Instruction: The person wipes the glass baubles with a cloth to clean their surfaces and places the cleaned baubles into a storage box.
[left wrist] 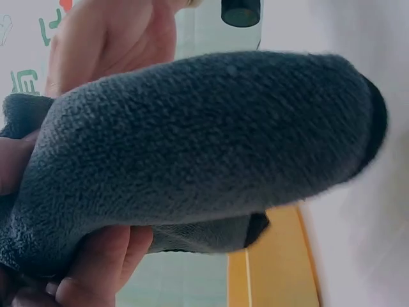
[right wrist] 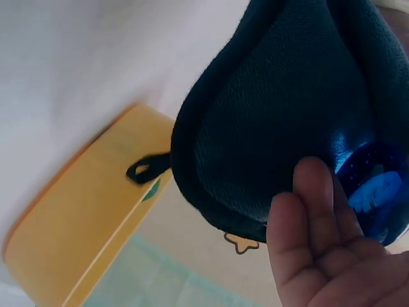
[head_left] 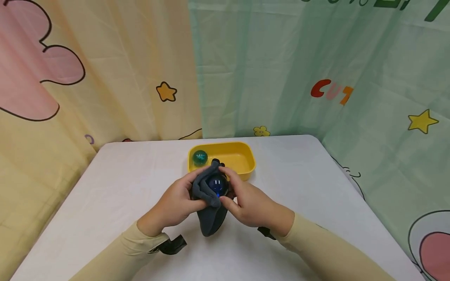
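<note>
A dark grey plush cloth (head_left: 211, 220) with black edging is bunched up between the two hands, off the table. My left hand (head_left: 175, 203) grips the cloth from the left side, thumb in front. My right hand (head_left: 254, 201) holds a see-through blue ball (head_left: 218, 184) against the cloth, with thumb and fingers around its right side. Folds of cloth wrap the ball's left and lower parts. In the right wrist view the ball (right wrist: 377, 185) shows a light blue shape inside, and the cloth (right wrist: 275, 115) has a black hanging loop. Most of the left wrist view is cloth (left wrist: 204, 141).
Just beyond the hands, a yellow rectangular tub (head_left: 233, 156) stands on the white table (head_left: 147, 168). Inside its left end lies a see-through green ball (head_left: 200, 157). Printed curtains (head_left: 239, 78) hang behind the table and along its sides.
</note>
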A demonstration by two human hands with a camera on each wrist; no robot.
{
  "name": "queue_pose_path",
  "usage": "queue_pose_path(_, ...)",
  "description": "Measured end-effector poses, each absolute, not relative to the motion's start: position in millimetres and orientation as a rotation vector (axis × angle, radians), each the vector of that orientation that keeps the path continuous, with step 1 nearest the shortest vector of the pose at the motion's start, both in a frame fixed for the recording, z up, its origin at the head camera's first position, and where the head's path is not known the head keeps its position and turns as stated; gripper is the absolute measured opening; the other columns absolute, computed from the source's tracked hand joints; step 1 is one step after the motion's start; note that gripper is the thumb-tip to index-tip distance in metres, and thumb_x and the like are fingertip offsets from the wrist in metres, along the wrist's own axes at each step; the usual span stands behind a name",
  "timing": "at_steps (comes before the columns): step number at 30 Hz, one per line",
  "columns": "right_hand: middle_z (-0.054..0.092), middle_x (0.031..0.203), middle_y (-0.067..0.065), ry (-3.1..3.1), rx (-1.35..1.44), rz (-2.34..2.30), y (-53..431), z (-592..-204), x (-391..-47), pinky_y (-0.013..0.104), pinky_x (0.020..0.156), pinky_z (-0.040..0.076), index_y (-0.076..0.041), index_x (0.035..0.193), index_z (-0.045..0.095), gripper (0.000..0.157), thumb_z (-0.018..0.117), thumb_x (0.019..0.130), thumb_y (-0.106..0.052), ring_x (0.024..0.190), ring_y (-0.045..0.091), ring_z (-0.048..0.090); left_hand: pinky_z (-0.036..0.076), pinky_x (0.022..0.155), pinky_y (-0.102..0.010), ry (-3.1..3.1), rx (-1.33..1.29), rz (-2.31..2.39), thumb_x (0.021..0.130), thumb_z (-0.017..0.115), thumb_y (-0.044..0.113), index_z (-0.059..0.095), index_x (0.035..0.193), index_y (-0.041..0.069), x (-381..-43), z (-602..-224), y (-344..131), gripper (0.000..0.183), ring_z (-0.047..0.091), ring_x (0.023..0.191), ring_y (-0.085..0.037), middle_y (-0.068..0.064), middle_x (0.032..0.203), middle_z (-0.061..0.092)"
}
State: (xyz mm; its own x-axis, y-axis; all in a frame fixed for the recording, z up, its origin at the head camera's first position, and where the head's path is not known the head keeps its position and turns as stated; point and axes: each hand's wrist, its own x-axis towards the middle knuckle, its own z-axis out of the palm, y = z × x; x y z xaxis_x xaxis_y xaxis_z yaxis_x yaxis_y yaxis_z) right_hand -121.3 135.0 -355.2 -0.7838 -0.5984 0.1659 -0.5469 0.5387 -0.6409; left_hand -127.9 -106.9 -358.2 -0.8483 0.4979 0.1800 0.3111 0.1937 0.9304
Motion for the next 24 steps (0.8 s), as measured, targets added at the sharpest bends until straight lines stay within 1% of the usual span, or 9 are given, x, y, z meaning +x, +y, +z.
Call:
queue_pose_path(3,0.068,0.134,0.011,2.736,-1.030,-0.957,135.0,-354.4,-119.1,0.036,0.095,0.061,-0.012,0.165,0.016,0.078,0.066,0.105,-0.016,0.105,0.018,0.071,0.057,0.102,-0.028,2.284,0.781,1.732,0.090,0.080,0.004,0.041,0.162,0.015,-127.2,-358.3,-107.1,0.083,0.067,0.128,-0.023,-0.010,0.156,0.057)
queue_pose_path(6,0.067,0.139,0.014,2.797,-1.016,-0.835,134.5,-351.5,-118.3,0.040,0.099,0.061,-0.012,0.164,0.022,0.074,0.066,0.105,-0.017,0.112,0.022,0.072,0.057,0.103,-0.028,2.282,0.778,1.723,0.090,0.081,0.005,0.041,0.161,0.017,-126.0,-356.9,-107.2,0.082,0.067,0.129,-0.022,-0.009,0.157,0.055)
queue_pose_path(8,0.068,0.139,0.015,2.824,-1.010,-0.782,134.3,-350.2,-117.3,0.042,0.100,0.060,-0.010,0.162,0.025,0.072,0.067,0.105,-0.018,0.113,0.024,0.073,0.057,0.104,-0.027,2.296,0.783,1.704,0.090,0.081,0.006,0.042,0.161,0.019,-124.7,-356.2,-107.0,0.082,0.066,0.129,-0.022,-0.008,0.158,0.054)
queue_pose_path(13,0.072,0.131,0.015,2.886,-1.086,-0.725,136.4,-351.1,-113.9,0.042,0.097,0.061,-0.007,0.159,0.029,0.071,0.070,0.103,-0.020,0.108,0.024,0.074,0.056,0.104,-0.026,2.323,0.814,1.677,0.089,0.082,0.005,0.043,0.160,0.020,-120.2,-352.4,-105.9,0.082,0.066,0.128,-0.022,-0.007,0.156,0.056)
queue_pose_path(16,0.071,0.133,0.016,2.900,-1.119,-0.749,137.8,-352.3,-113.0,0.042,0.096,0.062,-0.005,0.159,0.030,0.072,0.071,0.102,-0.020,0.108,0.025,0.074,0.055,0.105,-0.026,2.351,0.837,1.659,0.089,0.082,0.005,0.044,0.160,0.019,-119.1,-350.6,-105.0,0.082,0.065,0.130,-0.022,-0.006,0.156,0.057)
queue_pose_path(22,0.069,0.137,0.015,2.875,-1.087,-0.792,140.6,-352.4,-112.2,0.040,0.097,0.062,-0.006,0.160,0.030,0.073,0.071,0.101,-0.022,0.108,0.023,0.074,0.055,0.106,-0.027,2.389,0.857,1.624,0.089,0.082,0.005,0.045,0.159,0.019,-118.4,-350.0,-102.7,0.080,0.064,0.132,-0.021,-0.005,0.153,0.059)
queue_pose_path(24,0.070,0.135,0.015,2.877,-1.100,-0.790,142.0,-353.1,-111.7,0.040,0.096,0.062,-0.004,0.159,0.030,0.073,0.072,0.101,-0.021,0.106,0.023,0.074,0.055,0.105,-0.027,2.389,0.864,1.621,0.089,0.081,0.004,0.046,0.159,0.018,-118.3,-350.3,-101.8,0.079,0.064,0.130,-0.022,-0.006,0.152,0.061)
